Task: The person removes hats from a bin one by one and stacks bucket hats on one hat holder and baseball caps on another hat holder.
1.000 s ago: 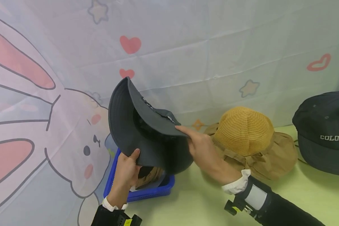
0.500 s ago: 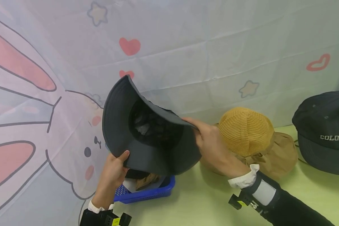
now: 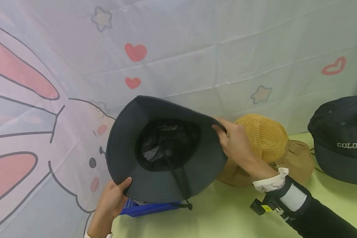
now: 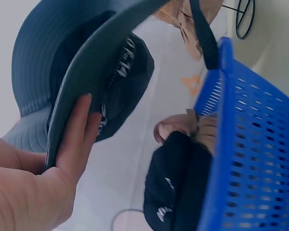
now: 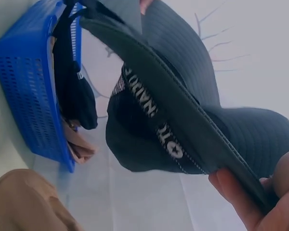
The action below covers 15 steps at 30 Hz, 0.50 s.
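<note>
A dark grey bucket hat point(image 3: 202, 165) with a wide brim is held up, its hollow inside facing the head camera. My left hand point(image 3: 111, 198) pinches the brim at its lower left, thumb on the underside. At the upper right of the brim, my right hand point(image 3: 236, 142) grips the edge. A dark chin cord with a toggle point(image 3: 189, 206) dangles from the hat. White lettering shows on the band around the crown point(image 5: 149, 108) in the right wrist view. Behind and below the hat, partly hidden, stands a blue basket point(image 4: 260, 144) with hats in it, including a black one point(image 4: 176, 178).
Right of the hat, a yellow knitted hat point(image 3: 261, 138) sits on top of a tan brimmed hat point(image 3: 297, 162). A black cap point(image 3: 339, 145) with white letters stands at the far right. The green table point(image 3: 226, 215) meets a printed cloth backdrop point(image 3: 181, 33).
The bucket hat has turned so its inside faces the head camera more fully, and its chin cord now hangs out. My left hand has moved left, my right hand right.
</note>
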Available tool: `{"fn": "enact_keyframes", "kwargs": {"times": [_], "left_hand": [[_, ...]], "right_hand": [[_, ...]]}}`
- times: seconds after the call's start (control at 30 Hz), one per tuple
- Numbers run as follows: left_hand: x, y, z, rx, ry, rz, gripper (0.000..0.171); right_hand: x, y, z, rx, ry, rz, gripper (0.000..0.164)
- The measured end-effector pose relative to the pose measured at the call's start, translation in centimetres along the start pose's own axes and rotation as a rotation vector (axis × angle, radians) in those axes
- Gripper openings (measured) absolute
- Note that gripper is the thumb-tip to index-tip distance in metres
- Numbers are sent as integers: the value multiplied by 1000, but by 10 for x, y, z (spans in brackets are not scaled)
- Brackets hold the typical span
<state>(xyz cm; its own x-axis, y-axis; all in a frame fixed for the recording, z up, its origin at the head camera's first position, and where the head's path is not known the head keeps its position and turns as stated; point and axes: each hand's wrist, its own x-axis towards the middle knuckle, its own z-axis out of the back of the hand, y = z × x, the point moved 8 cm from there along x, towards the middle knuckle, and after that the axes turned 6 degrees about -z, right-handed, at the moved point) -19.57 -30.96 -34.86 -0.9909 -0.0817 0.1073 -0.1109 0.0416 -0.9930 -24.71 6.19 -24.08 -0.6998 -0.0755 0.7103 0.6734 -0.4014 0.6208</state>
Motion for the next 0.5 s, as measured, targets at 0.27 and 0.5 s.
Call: {"fn": "enact_keyframes", "kwargs": {"times": [0.27,0.5], "left_hand": [[-9,22,5,-70,-1,56,31],[-5,-20,11,245,-22,-2,74]], "right_hand": [[10,-8,14,11,36,-76,25],[13,-4,14,59,167,-49,22]]}}
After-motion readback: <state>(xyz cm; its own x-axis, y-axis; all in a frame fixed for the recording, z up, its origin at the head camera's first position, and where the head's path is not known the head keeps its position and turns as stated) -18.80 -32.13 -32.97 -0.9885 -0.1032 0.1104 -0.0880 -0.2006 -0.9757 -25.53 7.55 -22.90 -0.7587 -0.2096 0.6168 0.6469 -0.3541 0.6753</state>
